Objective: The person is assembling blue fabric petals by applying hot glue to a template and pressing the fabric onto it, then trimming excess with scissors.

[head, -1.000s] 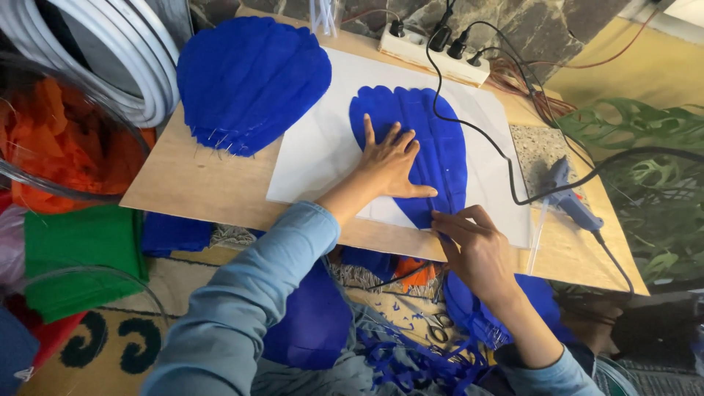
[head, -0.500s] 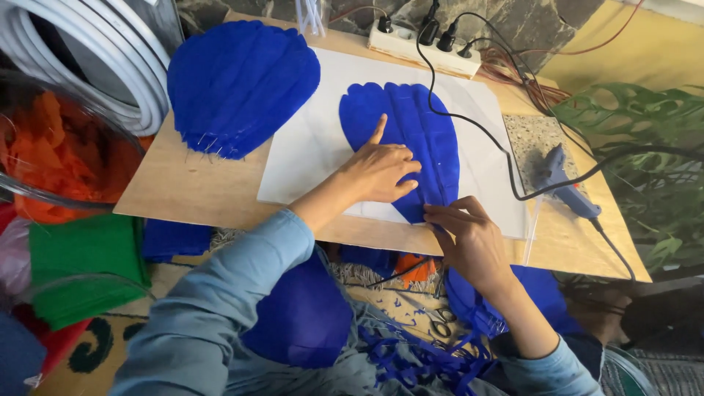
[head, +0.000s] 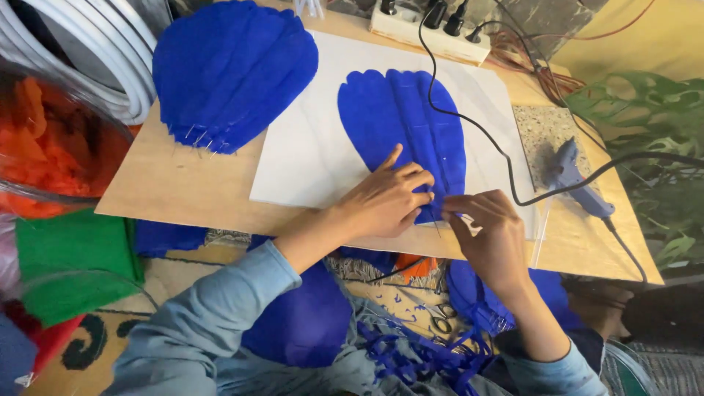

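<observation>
We see no packages, labels, signs, screens anywhere in view.

Left hand flat, fingers spread, right hand curled, fingertips pinched

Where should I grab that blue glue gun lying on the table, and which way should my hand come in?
Probably by the long blue handle of the blue glue gun, the end where its black cord comes out, toward the near right corner of the wooden board. Come in from the right. The nozzle end rests on the speckled stone tile, so keep fingers off that tip.
</observation>
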